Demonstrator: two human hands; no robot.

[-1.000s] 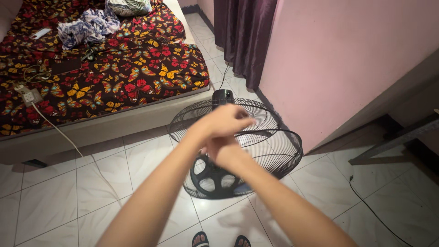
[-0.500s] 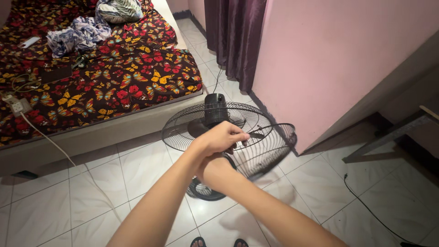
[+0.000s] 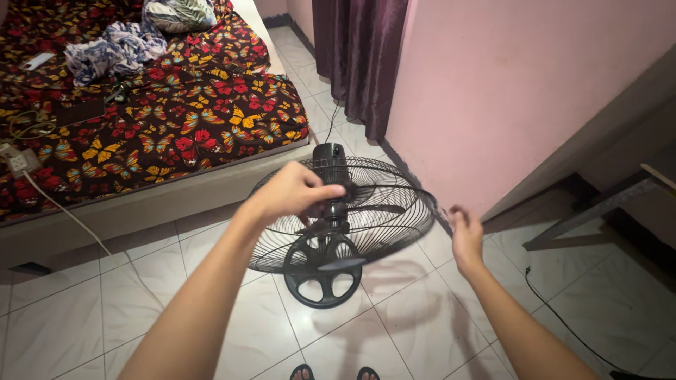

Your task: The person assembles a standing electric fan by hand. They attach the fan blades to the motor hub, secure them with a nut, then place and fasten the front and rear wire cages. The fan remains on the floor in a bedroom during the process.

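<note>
A black floor fan [image 3: 331, 165] stands on white tiles in front of me, its wire cage [image 3: 394, 211] tilted face up over the round spoked base [image 3: 324, 281]. My left hand [image 3: 289, 193] is curled around the hub at the middle of the cage, beside the motor housing. My right hand [image 3: 465, 236] hovers just off the cage's right rim with its fingers spread and nothing in it. A dark blade shows through the wires near the base.
A bed with a butterfly-print sheet [image 3: 176, 119] and a pile of clothes [image 3: 105, 53] lies at the left. A white power strip and cable [image 3: 21, 165] hang off it. Purple curtain [image 3: 359, 56], pink wall and a black floor cable [image 3: 563, 317] are at the right.
My right hand has come out from under my left and moved to the right, off the fan. The grille that stuck out to the right now lines up with the other.
</note>
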